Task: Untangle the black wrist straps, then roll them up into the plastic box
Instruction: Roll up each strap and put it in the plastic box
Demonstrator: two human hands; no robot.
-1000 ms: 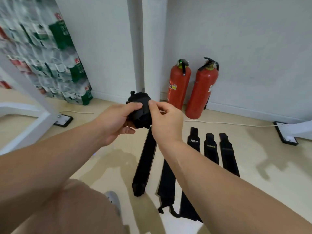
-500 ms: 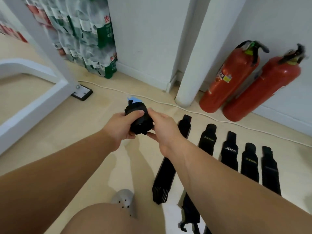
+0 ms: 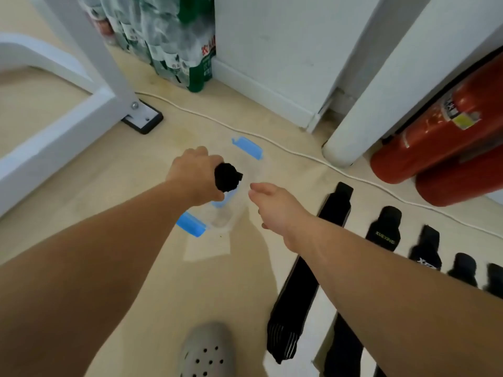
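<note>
My left hand [image 3: 194,174] grips a rolled-up black wrist strap [image 3: 227,177] and holds it just above a clear plastic box [image 3: 251,172] with blue latches that sits on the floor. My right hand [image 3: 275,205] hovers to the right of the box, fingers relaxed and holding nothing. Several black wrist straps lie flat in a row on the floor at the right, the nearest one [image 3: 302,278] running under my right forearm, with others [image 3: 383,228] beyond it.
Two red fire extinguishers [image 3: 446,142] lie against the wall at the right, beside a white pillar [image 3: 362,110]. A white cable [image 3: 285,148] runs along the floor behind the box. A white frame leg [image 3: 89,58] and packs of bottles [image 3: 174,42] stand at the left. A grey shoe [image 3: 206,349] is below.
My right hand has let go of the rolled strap and drawn back to the right. My left hand carries the roll alone over the plastic box, which has come into view.
</note>
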